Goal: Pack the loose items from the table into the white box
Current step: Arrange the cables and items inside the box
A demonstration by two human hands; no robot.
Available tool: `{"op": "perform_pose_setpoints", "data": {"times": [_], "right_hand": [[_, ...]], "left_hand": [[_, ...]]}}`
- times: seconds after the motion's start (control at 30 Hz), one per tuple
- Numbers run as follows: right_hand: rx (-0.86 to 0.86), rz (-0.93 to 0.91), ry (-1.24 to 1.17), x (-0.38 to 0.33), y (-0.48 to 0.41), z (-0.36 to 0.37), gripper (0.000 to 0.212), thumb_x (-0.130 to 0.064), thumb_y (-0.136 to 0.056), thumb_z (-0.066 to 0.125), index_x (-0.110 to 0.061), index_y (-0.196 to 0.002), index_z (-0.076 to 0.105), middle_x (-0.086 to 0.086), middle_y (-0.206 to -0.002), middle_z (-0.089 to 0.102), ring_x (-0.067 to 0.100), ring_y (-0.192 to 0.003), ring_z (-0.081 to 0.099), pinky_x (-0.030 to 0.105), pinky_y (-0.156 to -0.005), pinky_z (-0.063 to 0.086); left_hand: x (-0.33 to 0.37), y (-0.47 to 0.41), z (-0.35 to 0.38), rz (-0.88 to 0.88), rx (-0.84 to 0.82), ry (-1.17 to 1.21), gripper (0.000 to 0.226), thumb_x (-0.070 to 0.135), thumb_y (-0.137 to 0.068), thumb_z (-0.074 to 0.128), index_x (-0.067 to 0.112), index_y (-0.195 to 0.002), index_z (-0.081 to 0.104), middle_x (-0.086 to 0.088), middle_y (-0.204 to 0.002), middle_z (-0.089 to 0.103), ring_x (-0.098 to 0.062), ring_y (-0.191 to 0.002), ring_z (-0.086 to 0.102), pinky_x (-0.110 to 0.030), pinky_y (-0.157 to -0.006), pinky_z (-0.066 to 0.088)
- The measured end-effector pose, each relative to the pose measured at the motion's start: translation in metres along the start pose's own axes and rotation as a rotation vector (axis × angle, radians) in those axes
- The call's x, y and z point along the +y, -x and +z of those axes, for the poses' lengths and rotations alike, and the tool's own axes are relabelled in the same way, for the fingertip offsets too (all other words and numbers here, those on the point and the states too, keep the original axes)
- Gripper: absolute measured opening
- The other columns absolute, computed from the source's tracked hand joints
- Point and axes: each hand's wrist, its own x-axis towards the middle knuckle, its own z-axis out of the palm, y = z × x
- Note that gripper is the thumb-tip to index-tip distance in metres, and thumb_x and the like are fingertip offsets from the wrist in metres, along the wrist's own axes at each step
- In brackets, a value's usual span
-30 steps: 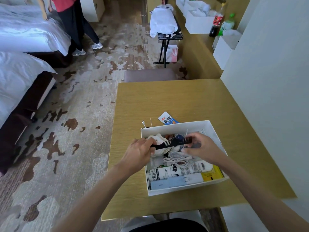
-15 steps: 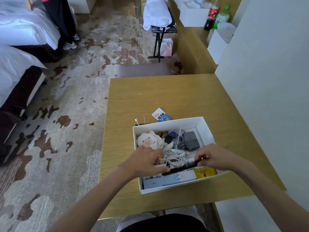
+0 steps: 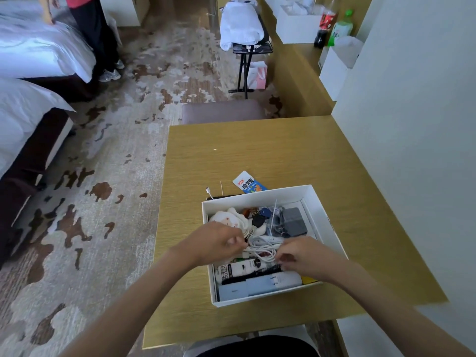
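1. The white box [image 3: 322,215] sits open on the wooden table [image 3: 283,150], near the table's front edge and close to the wall side.
2. The left hand [image 3: 216,244] reaches into the box from the left, fingers curled and pinched together at the edge of the coiled white cable [image 3: 262,244]; whether it truly grips the cable cannot be told.
3. The right hand [image 3: 306,256] comes in from the right, fingers bent down, its fingertips touching the end of the black comb [image 3: 257,274] and the cable's loops; a firm hold cannot be confirmed.
4. The comb lies flat near the front of the box, resting across a white tube with black lettering [image 3: 231,270] and just above a pale blue box [image 3: 237,289].
5. A yellow packet [image 3: 307,280] shows at the box's front right corner, mostly hidden by the right wrist.
6. At the back of the box lie a white plush toy [image 3: 226,219], a black key fob [image 3: 258,221] and a grey folded pouch [image 3: 293,221].
7. On the table just behind the box lie a blue-and-white snack sachet [image 3: 248,182], partly hidden by the box wall, and a cotton swab [image 3: 209,193].
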Motion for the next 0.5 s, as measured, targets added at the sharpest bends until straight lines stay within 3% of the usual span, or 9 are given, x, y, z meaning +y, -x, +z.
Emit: {"op": "perform_pose_setpoints", "data": {"times": [0.13,0.23,0.33,0.43,0.5], "right_hand": [[0.142,0.071,-0.142,0.013,0.002,-0.030,0.010,-0.031,-0.089,0.062,-0.029,-0.097,0.068,-0.017,-0.089,0.065,-0.003,-0.081,0.060,0.026,-0.075,0.055],[0.347,0.086,-0.230,0.023,-0.008,-0.058,0.016,-0.026,-0.092,0.059,-0.033,-0.104,0.065,-0.021,-0.092,0.063,-0.006,-0.085,0.058,0.014,-0.073,0.048],[0.477,0.079,-0.344,0.030,-0.028,-0.084,0.025,-0.019,-0.093,0.057,-0.033,-0.113,0.060,-0.018,-0.096,0.063,-0.003,-0.089,0.058,0.009,-0.072,0.045],[0.453,0.081,-0.368,0.040,-0.059,-0.101,0.024,-0.014,-0.093,0.057,-0.023,-0.115,0.062,-0.012,-0.096,0.064,0.003,-0.090,0.060,0.019,-0.078,0.048],[0.402,0.095,-0.363,0.045,-0.080,-0.106,0.023,-0.014,-0.094,0.055,-0.021,-0.114,0.063,-0.012,-0.096,0.063,0.004,-0.089,0.060,0.016,-0.072,0.045]], "left_hand": [[-0.015,0.002,-0.014,-0.090,0.213,0.249,0.026,0.046,-0.092,0.047,0.026,-0.084,0.063,0.013,-0.074,0.064,-0.004,-0.063,0.058,-0.028,-0.060,0.050],[-0.033,-0.006,-0.023,-0.124,0.441,0.286,0.015,0.030,-0.093,0.054,0.026,-0.084,0.064,0.012,-0.064,0.065,-0.002,-0.049,0.052,-0.018,-0.046,0.041],[-0.054,-0.023,-0.035,-0.190,0.574,0.308,0.011,0.025,-0.092,0.055,0.026,-0.084,0.062,0.011,-0.062,0.064,-0.005,-0.048,0.053,-0.015,-0.041,0.039],[-0.079,-0.046,-0.040,-0.310,0.584,0.266,0.008,0.019,-0.092,0.055,0.020,-0.093,0.064,0.008,-0.072,0.066,-0.009,-0.054,0.059,-0.018,-0.046,0.047],[-0.095,-0.061,-0.038,-0.373,0.493,0.226,0.012,0.018,-0.093,0.054,0.019,-0.101,0.062,0.008,-0.082,0.065,-0.008,-0.063,0.060,-0.018,-0.055,0.052]]}}
